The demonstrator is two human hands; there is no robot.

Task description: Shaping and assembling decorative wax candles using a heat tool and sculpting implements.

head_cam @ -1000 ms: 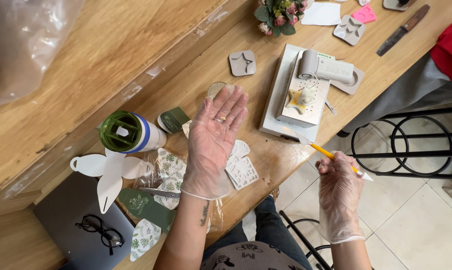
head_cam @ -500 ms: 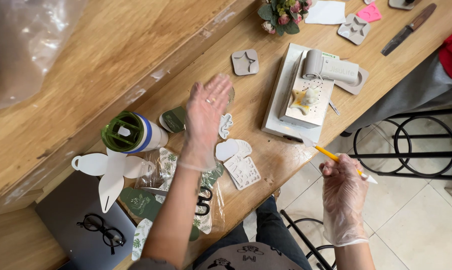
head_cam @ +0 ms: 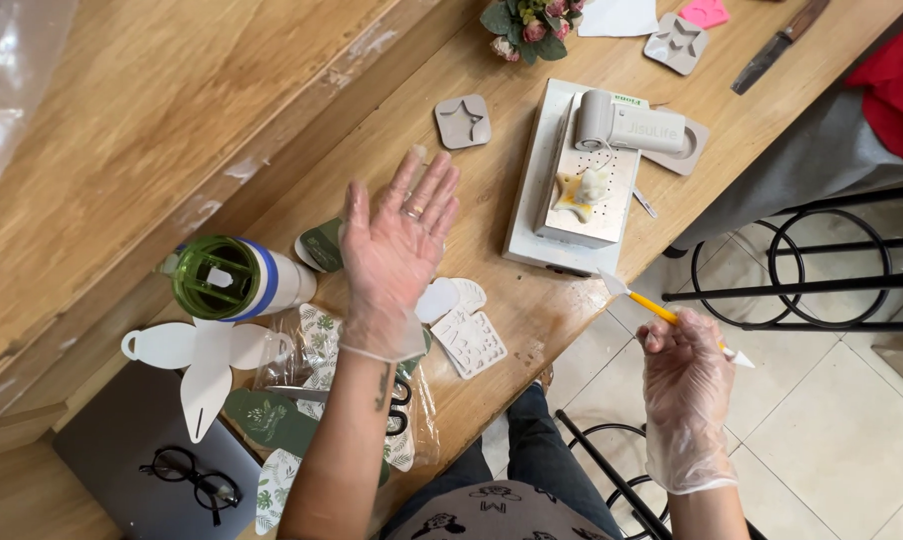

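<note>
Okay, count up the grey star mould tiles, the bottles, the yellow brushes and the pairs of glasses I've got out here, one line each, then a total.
Grey star mould tiles: 2, one by the left hand, one near the pink piece.
Green-lidded bottle: 1
Yellow-handled brush in the right hand: 1
Black glasses: 1
Total: 5

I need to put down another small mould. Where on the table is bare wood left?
Bare wood lies between the star mould and the white slab, and on the raised board beyond the bottle. It is crowded under the left hand: cut-outs, leaf packets, scissors.
</note>
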